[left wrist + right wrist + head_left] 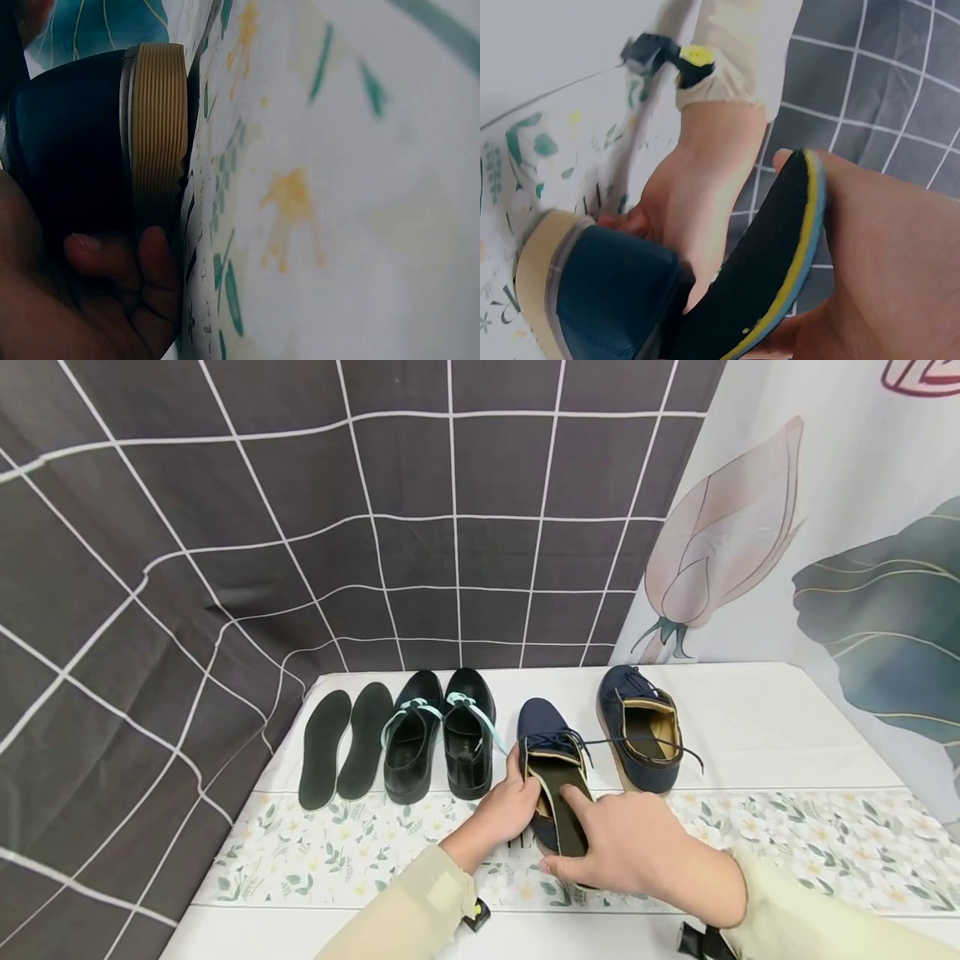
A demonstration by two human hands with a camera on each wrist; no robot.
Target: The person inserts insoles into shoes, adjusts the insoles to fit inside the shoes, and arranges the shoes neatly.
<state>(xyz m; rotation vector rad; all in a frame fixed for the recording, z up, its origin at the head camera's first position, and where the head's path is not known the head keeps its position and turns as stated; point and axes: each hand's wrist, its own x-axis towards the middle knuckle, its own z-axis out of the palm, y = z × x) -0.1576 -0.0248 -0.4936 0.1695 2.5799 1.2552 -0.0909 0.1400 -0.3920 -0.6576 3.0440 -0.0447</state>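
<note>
A navy lace-up shoe (542, 717) stands toe-away in front of me. My left hand (510, 806) grips its left side, and in the left wrist view the fingers (112, 259) curl beside the ribbed tan sole (159, 127). My right hand (637, 843) pinches the heel end of a dark insole (572, 835) across its width. The insole's front part lies inside the shoe, while its heel end sticks up out of the opening. A yellow and blue-grey edge shows on the insole (765, 247) in the right wrist view.
The other navy shoe (637, 727) stands to the right, a loose lace across it. Left are two black shoes (468, 739) with mint laces and two dark insoles (324, 750). A white table (750, 718) with a floral band carries everything; a dark grid curtain (405, 552) hangs behind.
</note>
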